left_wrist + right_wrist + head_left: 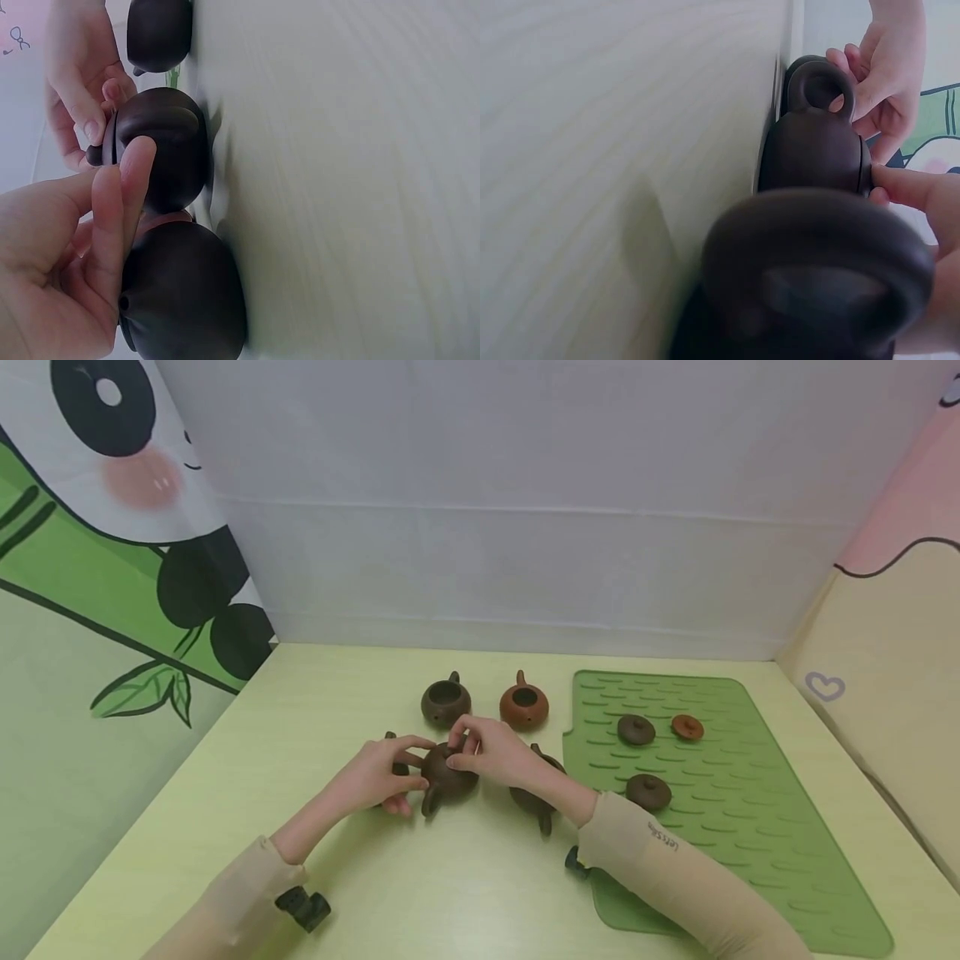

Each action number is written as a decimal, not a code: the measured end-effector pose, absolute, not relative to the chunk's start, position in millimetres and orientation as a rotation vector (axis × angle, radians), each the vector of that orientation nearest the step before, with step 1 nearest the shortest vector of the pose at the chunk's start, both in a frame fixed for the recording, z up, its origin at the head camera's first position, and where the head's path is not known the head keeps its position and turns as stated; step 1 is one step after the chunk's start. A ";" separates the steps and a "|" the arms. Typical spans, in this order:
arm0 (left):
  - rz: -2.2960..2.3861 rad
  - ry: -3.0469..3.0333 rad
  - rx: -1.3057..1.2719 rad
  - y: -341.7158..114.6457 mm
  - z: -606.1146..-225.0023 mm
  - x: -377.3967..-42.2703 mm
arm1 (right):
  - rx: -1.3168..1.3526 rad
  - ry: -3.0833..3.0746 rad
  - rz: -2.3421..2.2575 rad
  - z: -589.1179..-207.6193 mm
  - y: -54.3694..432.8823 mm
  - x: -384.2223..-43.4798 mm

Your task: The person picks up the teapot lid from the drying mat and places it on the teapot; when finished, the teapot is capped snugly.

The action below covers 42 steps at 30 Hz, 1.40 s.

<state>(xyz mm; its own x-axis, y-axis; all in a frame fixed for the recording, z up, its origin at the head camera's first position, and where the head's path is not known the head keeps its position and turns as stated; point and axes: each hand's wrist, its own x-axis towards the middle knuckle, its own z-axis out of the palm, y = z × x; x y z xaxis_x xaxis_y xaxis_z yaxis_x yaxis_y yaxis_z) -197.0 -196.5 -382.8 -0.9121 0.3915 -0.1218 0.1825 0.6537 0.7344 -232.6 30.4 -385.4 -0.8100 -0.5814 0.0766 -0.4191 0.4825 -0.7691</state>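
A dark brown teapot [447, 787] stands upright mid-table, its handle toward me. My right hand [491, 750] pinches the knob of its lid [109, 142], which sits on the teapot's opening. Around the left side of the same teapot, my left hand [378, 777] holds it between thumb and fingers, near the handle [821, 84]. Another dark teapot [187, 292] is just left of it, mostly hidden behind my left hand in the head view. To the right stands a third dark teapot [531, 800], partly covered by my right forearm.
Behind are a dark lidless teapot [438, 714] and a reddish-brown lidless teapot [525, 717]. A green mat [750, 827] on the right carries two dark lids [636, 730] and a reddish lid [687, 727]. A white wall rises behind the table.
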 end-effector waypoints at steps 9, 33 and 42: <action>1.110 2.613 0.454 -197.0 -383.5 -196.8 | -0.879 2.530 -1.223 -386.6 29.1 -233.7; 0.963 2.851 0.484 -190.3 -369.8 -190.0 | -0.936 2.570 -1.259 -359.6 105.9 -233.8; 0.968 3.091 0.679 -160.9 -345.6 -181.3 | -0.806 2.682 -1.394 -348.5 160.6 -223.9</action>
